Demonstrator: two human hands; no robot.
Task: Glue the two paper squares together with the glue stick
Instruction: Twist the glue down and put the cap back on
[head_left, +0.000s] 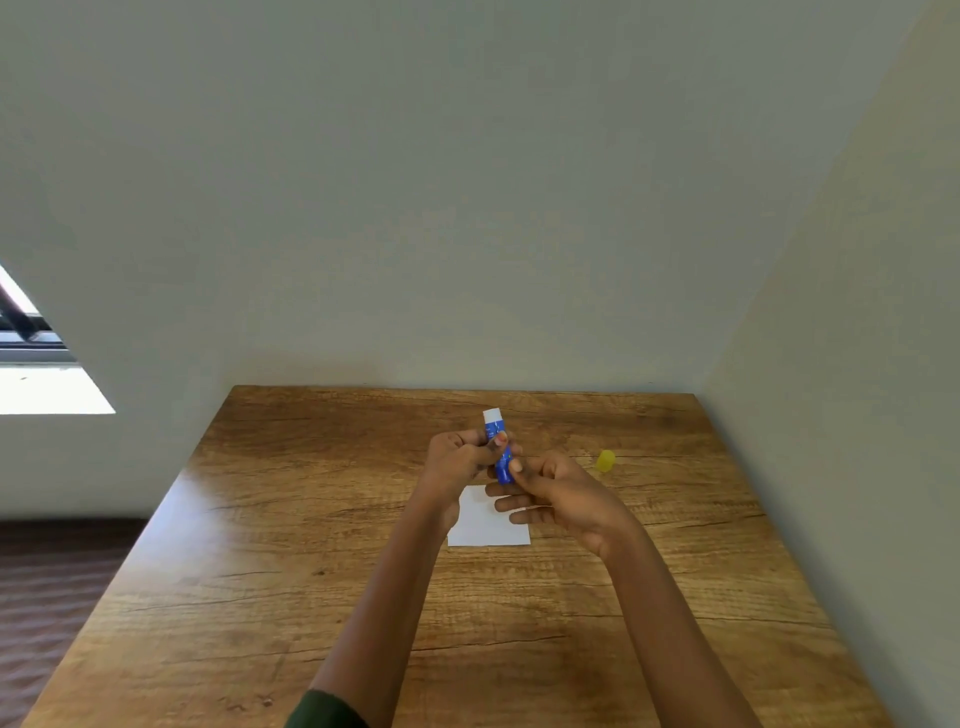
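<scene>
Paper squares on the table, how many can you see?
1 white paper square shows, lying on the table beneath both hands. A second may be stacked under it or hidden; I cannot tell.

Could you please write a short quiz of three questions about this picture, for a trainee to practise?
1. True or false: the yellow cap is still on the glue stick.
2. Which hand grips the upper part of the glue stick? A) left hand B) right hand C) neither
3. Fill in: the white paper lies flat on the wooden ____, partly hidden under the hands.

Key:
1. False; the cap sits on the table, right of the hands.
2. A; the right hand's fingers hold the lower end.
3. table
</scene>
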